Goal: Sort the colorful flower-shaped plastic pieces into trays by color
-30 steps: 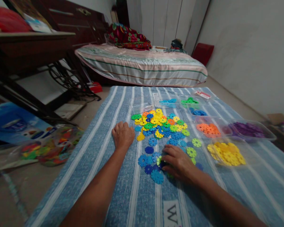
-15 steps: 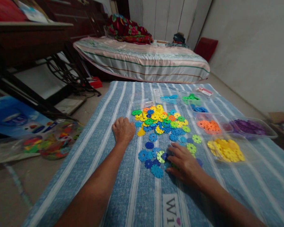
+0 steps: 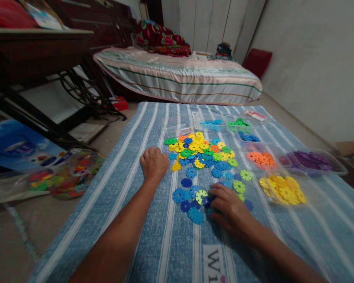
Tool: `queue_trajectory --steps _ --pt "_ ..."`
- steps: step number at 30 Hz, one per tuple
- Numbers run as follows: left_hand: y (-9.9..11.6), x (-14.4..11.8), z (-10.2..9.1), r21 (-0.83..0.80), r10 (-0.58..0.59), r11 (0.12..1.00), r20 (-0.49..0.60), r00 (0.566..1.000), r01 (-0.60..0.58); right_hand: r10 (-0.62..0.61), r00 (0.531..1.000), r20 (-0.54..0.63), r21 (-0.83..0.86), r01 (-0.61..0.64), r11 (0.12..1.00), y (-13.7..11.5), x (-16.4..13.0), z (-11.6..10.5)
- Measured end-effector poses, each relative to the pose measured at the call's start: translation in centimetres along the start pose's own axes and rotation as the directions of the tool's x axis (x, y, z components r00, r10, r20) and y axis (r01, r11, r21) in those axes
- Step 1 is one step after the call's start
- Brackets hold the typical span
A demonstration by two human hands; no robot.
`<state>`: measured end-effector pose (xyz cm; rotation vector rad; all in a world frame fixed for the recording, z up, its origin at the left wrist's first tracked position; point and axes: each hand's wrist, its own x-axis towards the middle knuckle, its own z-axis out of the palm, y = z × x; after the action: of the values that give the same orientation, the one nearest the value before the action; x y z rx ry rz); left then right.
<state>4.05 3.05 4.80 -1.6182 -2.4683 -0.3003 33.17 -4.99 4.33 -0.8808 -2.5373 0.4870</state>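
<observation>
A heap of coloured plastic snowflake discs (image 3: pixel 202 151) lies on a blue striped cloth (image 3: pixel 165 243). Nearer to me is a smaller scatter of blue discs (image 3: pixel 191 196) with a pale green one (image 3: pixel 200 195) among them. My right hand (image 3: pixel 228 206) rests palm down on the near right of this scatter, its fingers curled over the discs; what is under them is hidden. My left hand (image 3: pixel 153 162) is a loose fist pressed on the cloth just left of the heap, holding nothing that I can see.
Clear trays on the right hold sorted discs: yellow (image 3: pixel 283 189), orange (image 3: pixel 261 159), purple (image 3: pixel 312 160), dark blue (image 3: pixel 249 137), green (image 3: pixel 238 123), light blue (image 3: pixel 211 124). A bag of toys (image 3: pixel 65 177) lies on the floor at left. A mattress (image 3: pixel 179 76) is beyond, a dark table (image 3: pixel 32 43) at far left.
My right hand's fingers have curled in over the blue discs and the hand has shifted slightly. The left hand has stayed put. The view has tipped a little.
</observation>
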Motion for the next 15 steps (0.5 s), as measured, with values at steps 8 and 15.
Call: queue_trajectory --steps 8,15 --pt "-0.4 0.0 0.2 0.006 0.009 1.0 -0.039 0.999 -0.009 -0.065 0.997 0.033 0.119 0.06 0.991 0.1 2.2 -1.8" --pt "-0.4 0.0 0.0 0.018 0.007 1.0 -0.037 0.999 -0.006 -0.184 0.966 -0.183 -0.308 0.121 0.944 5.3 12.5 -7.4"
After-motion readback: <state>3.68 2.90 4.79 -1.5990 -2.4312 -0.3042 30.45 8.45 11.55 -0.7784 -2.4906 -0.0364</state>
